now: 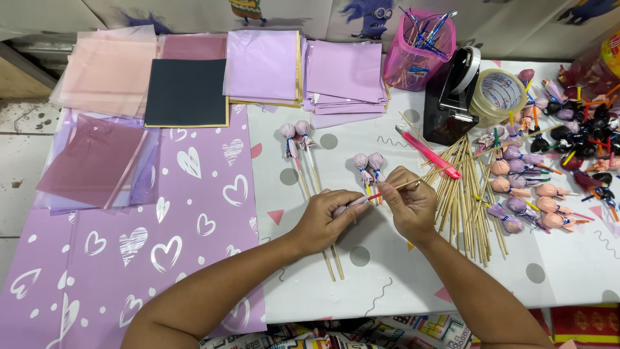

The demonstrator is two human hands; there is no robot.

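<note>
head view: the left hand [326, 216] pinches a small wrapped lollipop [345, 205] in lilac paper, its grip closed around the wrapped head just in front of the black tape dispenser [452, 97], a little toward the person. the right hand [408, 203] has its fingers closed on a thin wooden skewer [403, 186] laid against the lollipop's stick, where a bit of yellow and red shows. both hands hover just above the table [387, 271], well to the near left of the dispenser.

the lollipop looks light and small; its paper wrap is soft and crinkly and would likely tear or slip if squeezed hard, so the firmer place to hold is the neck where the wrap gathers on the stick. the skewer seems stiff but thin, liable to snap if bent, best held close to the join.

near the dispenser, on its near side, lies a heap of bare skewers [468, 200] with a pink craft knife [429, 154] on it. finished skewered lollipops [294, 139] lie left of the dispenser, more wrapped lollipops [526, 194] to its right. lilac paper squares [342, 77] are stacked further left.
</note>
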